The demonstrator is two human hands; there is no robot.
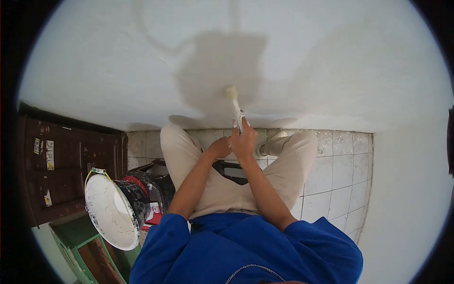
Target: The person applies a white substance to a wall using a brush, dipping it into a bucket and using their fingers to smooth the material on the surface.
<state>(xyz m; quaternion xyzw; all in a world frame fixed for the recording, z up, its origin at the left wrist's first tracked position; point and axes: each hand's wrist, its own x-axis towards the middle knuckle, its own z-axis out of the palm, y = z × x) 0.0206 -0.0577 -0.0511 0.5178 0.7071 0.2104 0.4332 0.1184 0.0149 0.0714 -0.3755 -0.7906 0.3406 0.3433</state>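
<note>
A small paint roller rests against the white wall, inside a darker wet patch. Its white handle runs down into my right hand, which is closed around it. My left hand sits just left of the right hand at the handle's lower end; whether it grips the handle I cannot tell. Both forearms are bare, coming out of blue sleeves, and my knees in beige trousers are spread below the wall.
A paint-smeared bucket with white paint inside stands at the lower left beside a dark container. A brown door is on the left, green wooden frame below it. White floor tiles run to the right.
</note>
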